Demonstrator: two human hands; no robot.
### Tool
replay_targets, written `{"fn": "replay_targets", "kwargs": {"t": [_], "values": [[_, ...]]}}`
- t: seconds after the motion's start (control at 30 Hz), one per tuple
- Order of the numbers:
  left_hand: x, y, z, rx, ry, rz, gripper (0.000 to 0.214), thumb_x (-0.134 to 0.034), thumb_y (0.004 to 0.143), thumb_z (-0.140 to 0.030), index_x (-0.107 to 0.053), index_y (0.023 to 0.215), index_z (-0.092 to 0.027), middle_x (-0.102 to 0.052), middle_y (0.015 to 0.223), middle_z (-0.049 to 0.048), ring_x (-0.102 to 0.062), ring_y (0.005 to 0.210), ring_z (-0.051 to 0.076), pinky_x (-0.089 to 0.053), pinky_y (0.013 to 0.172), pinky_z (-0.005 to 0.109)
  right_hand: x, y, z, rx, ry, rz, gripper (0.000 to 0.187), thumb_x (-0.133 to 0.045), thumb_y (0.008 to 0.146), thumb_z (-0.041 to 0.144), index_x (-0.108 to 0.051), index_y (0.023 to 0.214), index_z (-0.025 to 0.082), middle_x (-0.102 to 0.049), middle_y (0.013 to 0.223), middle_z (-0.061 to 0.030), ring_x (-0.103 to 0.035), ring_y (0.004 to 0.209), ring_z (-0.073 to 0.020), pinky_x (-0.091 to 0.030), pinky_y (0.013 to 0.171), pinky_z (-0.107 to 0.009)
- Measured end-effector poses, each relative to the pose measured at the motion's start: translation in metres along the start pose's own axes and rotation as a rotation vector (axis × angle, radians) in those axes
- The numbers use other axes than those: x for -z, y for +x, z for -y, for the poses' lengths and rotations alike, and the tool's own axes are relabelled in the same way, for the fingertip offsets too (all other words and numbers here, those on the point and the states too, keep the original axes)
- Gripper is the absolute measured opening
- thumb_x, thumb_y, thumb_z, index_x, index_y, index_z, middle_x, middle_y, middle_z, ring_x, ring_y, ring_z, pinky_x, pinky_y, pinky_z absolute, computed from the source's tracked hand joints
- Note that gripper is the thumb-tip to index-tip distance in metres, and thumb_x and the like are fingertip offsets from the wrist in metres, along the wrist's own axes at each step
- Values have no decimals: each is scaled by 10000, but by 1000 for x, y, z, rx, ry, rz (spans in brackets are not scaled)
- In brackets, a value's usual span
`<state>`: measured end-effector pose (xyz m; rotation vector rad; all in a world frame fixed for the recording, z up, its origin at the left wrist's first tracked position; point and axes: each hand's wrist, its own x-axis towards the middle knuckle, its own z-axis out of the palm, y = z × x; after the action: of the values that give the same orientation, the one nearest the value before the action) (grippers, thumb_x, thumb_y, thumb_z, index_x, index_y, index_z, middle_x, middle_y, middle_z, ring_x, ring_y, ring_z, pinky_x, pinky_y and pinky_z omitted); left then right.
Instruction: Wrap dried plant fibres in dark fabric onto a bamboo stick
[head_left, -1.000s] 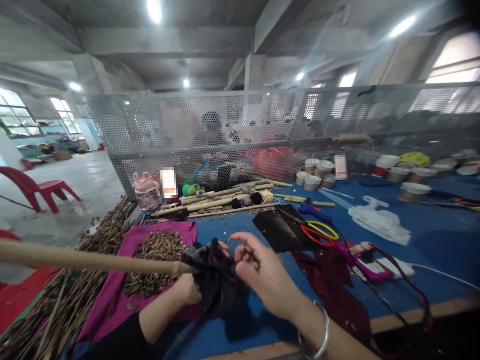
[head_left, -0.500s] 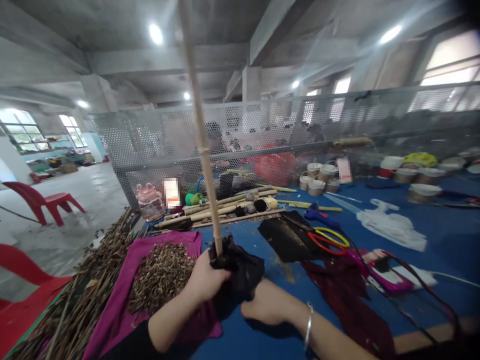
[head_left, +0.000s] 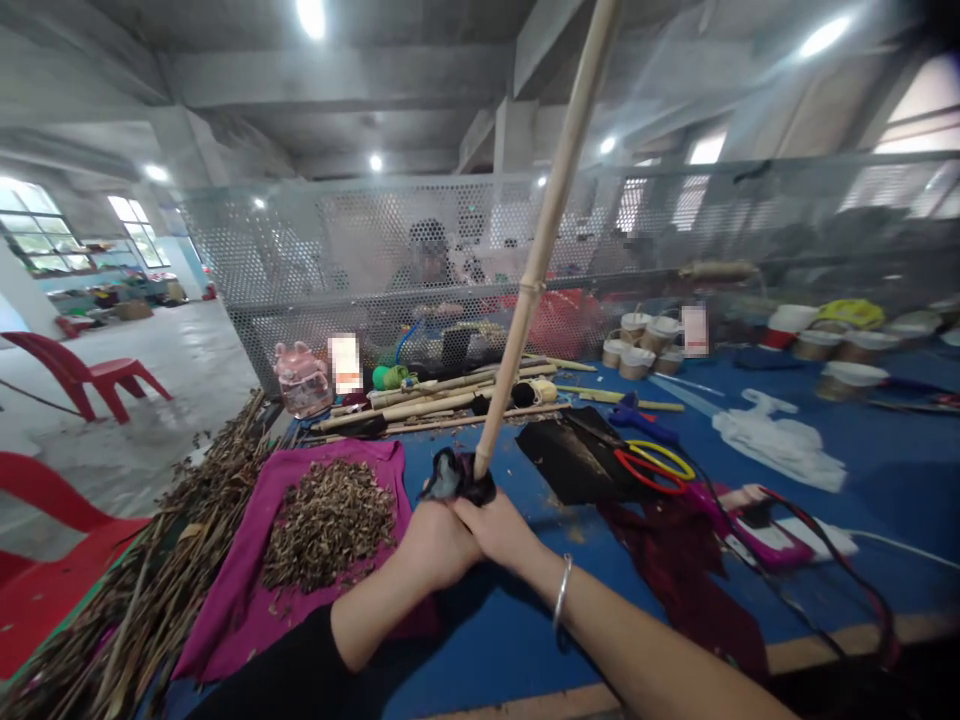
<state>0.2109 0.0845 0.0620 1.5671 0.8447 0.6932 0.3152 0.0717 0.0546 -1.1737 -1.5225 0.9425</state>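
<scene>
A long bamboo pole [head_left: 531,290] rises between my hands, leaning to the right, its top beyond the upper edge of the view. Black cloth [head_left: 450,472] is bunched around its lower end. My left hand [head_left: 435,545] is closed on this cloth at the left. Touching it, my right hand [head_left: 504,533] is closed on the cloth just below where the pole comes out, a silver bangle on its wrist. The fingertips of both hands are hidden. To the left, dried plant pieces [head_left: 330,525] lie heaped on a magenta cloth [head_left: 225,600].
Bundled dry stalks [head_left: 161,570] line the left edge. Behind lie bamboo sticks [head_left: 420,405] and a perforated metal screen [head_left: 360,250]. At right are scissors [head_left: 652,465], dark red cloth [head_left: 675,570], a plastic bag [head_left: 780,440] and several tubs [head_left: 637,360].
The pole has swung from leaning left to leaning right. My right hand has moved up beside my left hand, and the black cloth is gathered more tightly around the pole's lower end.
</scene>
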Motion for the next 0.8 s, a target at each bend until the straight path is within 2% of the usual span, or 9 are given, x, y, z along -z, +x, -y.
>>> {"fn": "replay_targets", "kwargs": {"t": [0.03,0.1,0.23,0.33,0.43,0.5,0.57,0.7,0.8], "values": [[-1,-3,0,21,34,40,377,-701,541,-136,-621,909,-148,-651,774,56,-579,826,239,-472,761,321,0,3,-2,-28,34,-30,252,-504,788,295,-646,958,175,-678,978,-83,-588,972,-233,-440,906,-371],[-1,-9,1,29,99,32,527,-742,494,-133,-575,993,-110,-643,864,73,-586,802,222,-488,720,316,3,8,-4,-46,75,-77,222,-497,781,296,-647,863,155,-687,882,-87,-606,881,-228,-479,826,-353],[14,-15,3,-2,-15,-37,784,-813,482,-194,-461,1178,-117,-580,1116,119,-545,999,241,-445,873,344,14,11,3,-25,72,-185,227,-498,775,348,-614,765,153,-673,814,-72,-587,829,-213,-476,786,-328],[30,-14,-1,-4,-126,171,829,-836,481,-249,-458,1210,-136,-575,1155,117,-516,1075,259,-394,949,375,19,8,15,-38,54,-171,220,-490,774,351,-599,740,163,-662,770,-47,-572,801,-195,-472,753,-301],[37,-11,-5,-24,-195,367,737,-829,495,-329,-543,1143,-129,-627,1074,104,-543,1040,265,-392,948,398,18,4,25,-36,30,-43,197,-491,761,321,-594,697,165,-650,714,-23,-561,714,-166,-469,671,-268],[34,-9,-3,-15,-252,435,665,-809,513,-398,-598,1083,-127,-653,1014,101,-567,1004,270,-402,935,407,17,3,28,-48,12,34,200,-487,748,299,-580,629,167,-630,635,-9,-552,638,-150,-459,609,-253],[28,-7,3,-26,-317,429,687,-786,523,-468,-602,1094,-133,-652,1019,109,-568,1012,279,-405,932,413,17,5,30,-77,22,55,204,-483,736,293,-573,604,168,-626,608,-6,-559,608,-147,-456,587,-250],[10,-11,23,-46,-456,320,751,-722,568,-560,-550,1177,-155,-629,1081,124,-545,1064,289,-407,932,415,22,8,34,-190,11,53,210,-479,723,302,-580,607,159,-638,622,-20,-572,614,-157,-458,593,-261],[1,-19,32,-3,-533,331,715,-723,571,-556,-585,1133,-137,-639,1051,138,-569,1029,293,-414,920,428,25,6,37,-172,-70,127,177,-486,714,270,-568,599,162,-613,609,-1,-536,611,-146,-440,596,-253]]}}
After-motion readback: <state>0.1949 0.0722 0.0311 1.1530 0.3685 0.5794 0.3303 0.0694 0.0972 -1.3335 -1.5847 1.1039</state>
